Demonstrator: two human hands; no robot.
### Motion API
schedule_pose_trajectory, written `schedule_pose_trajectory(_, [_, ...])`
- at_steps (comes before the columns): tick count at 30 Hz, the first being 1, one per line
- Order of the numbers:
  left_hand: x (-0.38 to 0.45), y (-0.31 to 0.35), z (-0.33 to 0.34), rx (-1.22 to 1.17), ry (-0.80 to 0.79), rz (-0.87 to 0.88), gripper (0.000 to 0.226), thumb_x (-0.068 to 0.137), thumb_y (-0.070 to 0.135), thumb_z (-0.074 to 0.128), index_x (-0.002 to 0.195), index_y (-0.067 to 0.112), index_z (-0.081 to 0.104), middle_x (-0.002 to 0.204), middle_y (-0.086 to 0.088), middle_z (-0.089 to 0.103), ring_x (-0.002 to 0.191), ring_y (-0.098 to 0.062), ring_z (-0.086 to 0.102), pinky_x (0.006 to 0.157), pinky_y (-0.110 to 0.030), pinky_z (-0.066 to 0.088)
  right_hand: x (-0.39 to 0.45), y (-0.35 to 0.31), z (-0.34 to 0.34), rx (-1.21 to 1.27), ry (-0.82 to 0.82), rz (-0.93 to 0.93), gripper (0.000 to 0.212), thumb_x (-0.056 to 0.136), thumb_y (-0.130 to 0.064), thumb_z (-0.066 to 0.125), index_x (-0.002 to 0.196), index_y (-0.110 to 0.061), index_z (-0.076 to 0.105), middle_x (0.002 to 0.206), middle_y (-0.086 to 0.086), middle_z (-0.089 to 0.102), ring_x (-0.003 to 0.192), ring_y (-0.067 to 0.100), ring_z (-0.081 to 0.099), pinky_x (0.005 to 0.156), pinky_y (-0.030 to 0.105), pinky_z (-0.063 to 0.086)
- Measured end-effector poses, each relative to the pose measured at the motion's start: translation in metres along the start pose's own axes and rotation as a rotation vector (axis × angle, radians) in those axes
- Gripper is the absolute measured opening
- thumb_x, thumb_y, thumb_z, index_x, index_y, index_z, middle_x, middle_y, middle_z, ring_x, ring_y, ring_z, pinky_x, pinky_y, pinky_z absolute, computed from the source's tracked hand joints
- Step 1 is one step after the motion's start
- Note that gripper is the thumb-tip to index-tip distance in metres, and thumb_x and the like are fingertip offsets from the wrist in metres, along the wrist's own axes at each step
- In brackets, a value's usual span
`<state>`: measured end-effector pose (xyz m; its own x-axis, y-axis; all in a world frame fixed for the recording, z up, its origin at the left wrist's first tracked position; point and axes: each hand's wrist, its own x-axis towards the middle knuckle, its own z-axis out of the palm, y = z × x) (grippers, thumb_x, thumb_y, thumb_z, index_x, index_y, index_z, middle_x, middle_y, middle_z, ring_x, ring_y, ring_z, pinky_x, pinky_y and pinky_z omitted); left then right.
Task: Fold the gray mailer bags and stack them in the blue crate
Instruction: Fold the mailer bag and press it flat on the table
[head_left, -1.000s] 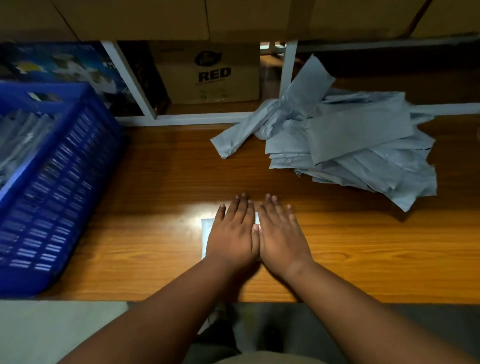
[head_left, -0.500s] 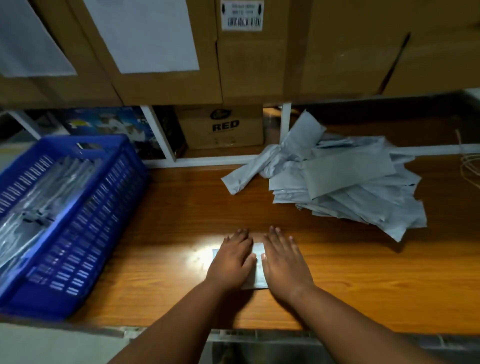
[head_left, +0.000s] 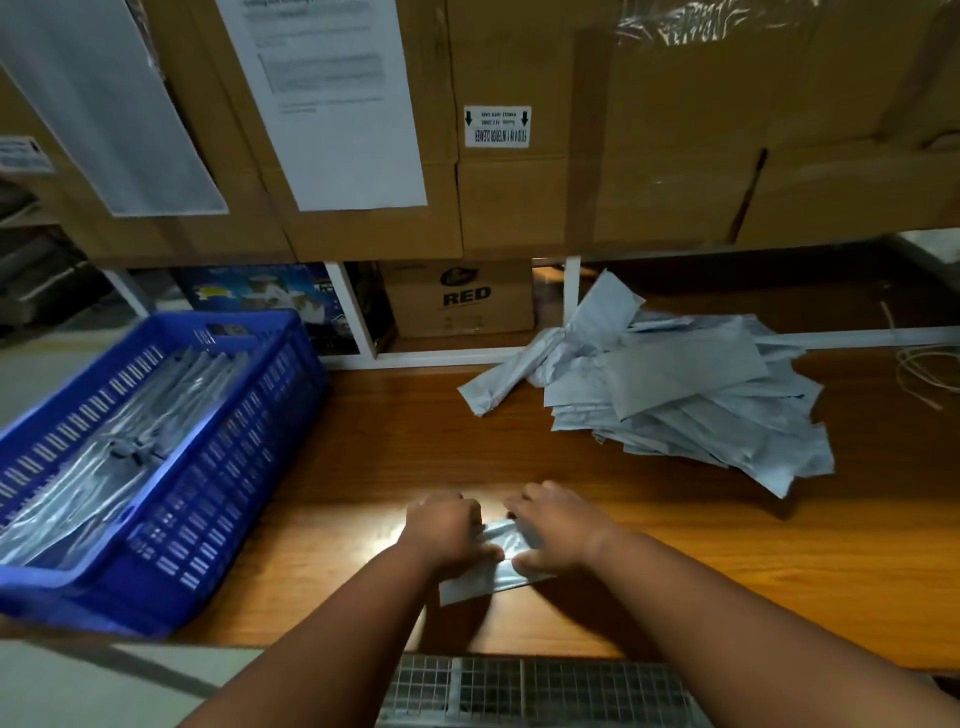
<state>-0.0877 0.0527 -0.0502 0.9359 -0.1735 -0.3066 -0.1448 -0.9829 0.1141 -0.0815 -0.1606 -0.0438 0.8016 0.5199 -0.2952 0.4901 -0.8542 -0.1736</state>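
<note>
- L hand (head_left: 441, 532) and R hand (head_left: 553, 530) both on the folded bag (head_left: 491, 569), fingers curled over its far edge; looks like I'm gripping it to lift, w/ thumbs underneath hidden.
- Bag sits on the tabletop (head_left: 727, 571) near the front edge, between crate (head_left: 218, 493) at left and the loose pile (head_left: 685, 400) at back right.
- To do it well, I reckon: keep the fold pinched flat, carry it left and level, lay it on the bags already in the crate.
- Bag is thin, slick gray plastic, prob springs open if let go.
- Pile is limp, creased, one bag twisted. Crate is rigid, slotted walls. Tabletop is glossy wood grain.
</note>
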Motion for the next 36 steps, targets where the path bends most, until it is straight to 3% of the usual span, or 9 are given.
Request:
schedule_pose_trajectory(4, [-0.003,-0.002,-0.01,-0.128,-0.005,0.068,0.045,0.075,0.064,0.083,0.091,0.031,0.057,0.102,0.006,0.06,0.095,-0.02,0.056,0.08,-0.039,0.049,0.0,-0.004,-0.008,0.003,-0.023,-0.008,0.073,0.087,-0.067,0.068,0.15,-0.035,0.05,0.139,-0.002,0.047,0.126,0.022,0.044,0.103,0.045,0.048])
schedule_pose_trajectory(7, [-0.008,-0.005,-0.025,-0.258,0.002,0.07,0.038,0.08,0.041,0.088,0.101,0.026,0.06,0.102,0.005,0.065,0.093,-0.02,0.062,0.081,-0.041,0.056,0.008,-0.009,-0.023,0.034,0.002,-0.029,0.052,0.091,-0.059,0.07,0.136,-0.036,0.059,0.132,-0.005,0.051,0.122,0.02,0.049,0.099,0.044,0.049])
schedule_pose_trajectory(11, [-0.016,-0.012,-0.06,-0.214,0.07,0.063,0.032,0.086,0.031,0.086,0.109,0.023,0.066,0.105,0.004,0.066,0.095,-0.018,0.062,0.084,-0.04,0.057,0.025,-0.019,-0.057,0.105,0.078,-0.068,0.017,0.096,-0.042,0.07,0.106,-0.039,0.056,0.11,-0.012,0.061,0.106,0.017,0.06,0.09,0.042,0.045])
schedule_pose_trajectory(14, [-0.027,-0.028,-0.093,-0.193,0.142,0.019,0.024,0.087,0.03,0.084,0.104,0.027,0.068,0.101,0.008,0.065,0.092,-0.014,0.062,0.086,-0.044,0.06,0.04,-0.033,-0.087,0.145,0.125,-0.121,0.015,0.096,-0.039,0.071,0.098,-0.038,0.056,0.1,-0.014,0.062,0.097,0.015,0.06,0.085,0.041,0.046])
schedule_pose_trajectory(19, [-0.057,-0.071,-0.148,-0.273,0.237,-0.104,0.025,0.086,0.028,0.084,0.099,0.038,0.064,0.1,0.012,0.066,0.09,-0.009,0.065,0.083,-0.04,0.062,0.072,-0.068,-0.139,0.206,0.153,-0.241,0.017,0.096,-0.036,0.074,0.093,-0.039,0.057,0.096,-0.013,0.062,0.088,0.009,0.059,0.07,0.033,0.045])
schedule_pose_trajectory(24, [-0.085,-0.123,-0.199,-0.179,0.367,-0.168,0.023,0.09,0.027,0.079,0.093,0.038,0.059,0.096,0.011,0.064,0.089,-0.01,0.063,0.07,-0.029,0.052,0.11,-0.122,-0.184,0.17,0.266,-0.303,0.015,0.096,-0.039,0.073,0.099,-0.04,0.059,0.099,-0.013,0.061,0.091,0.012,0.06,0.08,0.04,0.056])
schedule_pose_trajectory(30, [-0.117,-0.207,-0.255,-0.107,0.53,-0.302,0.022,0.089,0.032,0.081,0.102,0.031,0.063,0.102,0.008,0.065,0.097,-0.017,0.063,0.085,-0.041,0.057,0.172,-0.205,-0.242,0.157,0.316,-0.427,0.015,0.093,-0.041,0.07,0.095,-0.047,0.056,0.098,-0.019,0.059,0.09,0.007,0.059,0.079,0.039,0.055])
schedule_pose_trajectory(36, [-0.161,-0.316,-0.262,-0.064,0.534,-0.438,0.022,0.077,0.039,0.076,0.088,0.025,0.063,0.086,0.005,0.065,0.086,-0.025,0.064,0.069,-0.037,0.051,0.237,-0.315,-0.265,0.042,0.274,-0.558,0.009,0.094,-0.045,0.066,0.1,-0.04,0.061,0.102,-0.014,0.063,0.093,0.014,0.061,0.078,0.042,0.054])
